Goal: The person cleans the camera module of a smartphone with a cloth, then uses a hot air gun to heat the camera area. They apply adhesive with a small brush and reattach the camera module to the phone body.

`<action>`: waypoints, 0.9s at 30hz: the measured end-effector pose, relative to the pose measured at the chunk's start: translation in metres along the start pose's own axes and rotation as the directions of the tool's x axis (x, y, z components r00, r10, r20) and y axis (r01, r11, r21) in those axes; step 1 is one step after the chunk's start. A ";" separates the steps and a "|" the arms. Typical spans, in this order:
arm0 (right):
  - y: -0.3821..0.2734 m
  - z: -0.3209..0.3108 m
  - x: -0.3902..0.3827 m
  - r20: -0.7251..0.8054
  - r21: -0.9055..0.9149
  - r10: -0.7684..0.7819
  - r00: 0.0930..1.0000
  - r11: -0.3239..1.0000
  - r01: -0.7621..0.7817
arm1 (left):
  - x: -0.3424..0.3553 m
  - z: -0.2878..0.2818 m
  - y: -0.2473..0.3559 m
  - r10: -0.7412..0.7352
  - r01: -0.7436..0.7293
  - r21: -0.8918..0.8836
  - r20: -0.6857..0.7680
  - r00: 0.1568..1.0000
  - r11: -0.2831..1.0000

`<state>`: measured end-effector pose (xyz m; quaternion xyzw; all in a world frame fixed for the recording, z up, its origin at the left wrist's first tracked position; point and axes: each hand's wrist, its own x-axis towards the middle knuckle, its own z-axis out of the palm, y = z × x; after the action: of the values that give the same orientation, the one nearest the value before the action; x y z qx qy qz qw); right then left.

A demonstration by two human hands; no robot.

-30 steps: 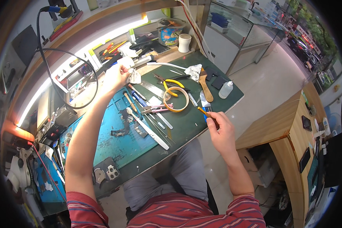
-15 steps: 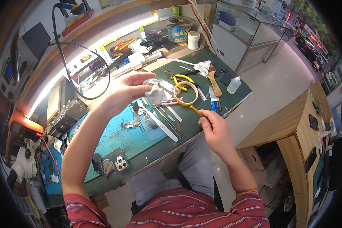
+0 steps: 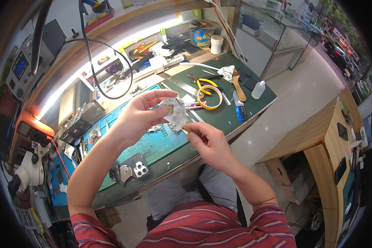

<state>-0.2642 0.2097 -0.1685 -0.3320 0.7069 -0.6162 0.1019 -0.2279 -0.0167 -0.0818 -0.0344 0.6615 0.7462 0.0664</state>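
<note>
My left hand (image 3: 137, 113) pinches a crumpled white tissue (image 3: 176, 115) with a brownish patch, held up over the teal work mat (image 3: 161, 149). Close to the tissue's lower right edge is my right hand (image 3: 211, 142), closed round a slim yellow-handled tool (image 3: 185, 128). Most of that tool is covered by my fingers. Its tip reaches the tissue's edge; whether it touches cannot be made out. Below my left hand lie a phone back housing with camera rings (image 3: 140, 167) and a small rounded part (image 3: 126, 172).
Beyond my hands lie a tape roll (image 3: 209, 106), yellow-handled pliers (image 3: 203, 84), a wooden-handled brush (image 3: 239, 89), a blue-handled blade (image 3: 240, 112) and a white dropper bottle (image 3: 258, 89). A black cable (image 3: 130, 78) loops above the bench. An orange multimeter (image 3: 35, 128) stands left.
My right hand has moved left with the yellow-handled tool, from beside the tape roll to the tissue. My left hand has come slightly nearer and right, and the view has shifted a little.
</note>
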 end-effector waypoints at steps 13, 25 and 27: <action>-0.005 0.012 -0.010 -0.066 0.131 0.038 0.997 0.991 -0.029 | -0.022 0.006 -0.021 0.238 -0.222 0.251 -0.035 0.971 0.942; -0.004 0.026 -0.018 -0.017 0.359 0.045 0.999 0.933 -0.036 | -0.044 0.012 -0.042 0.318 -0.287 0.476 0.016 0.948 0.831; -0.005 0.031 -0.021 -0.038 0.438 0.031 0.999 0.899 -0.012 | -0.050 0.019 -0.044 0.266 -0.248 0.333 -0.009 0.964 0.910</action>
<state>-0.2291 0.1975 -0.1764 -0.2791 0.5561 -0.7652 0.1652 -0.1710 0.0047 -0.1161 0.0443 0.7769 0.6264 -0.0457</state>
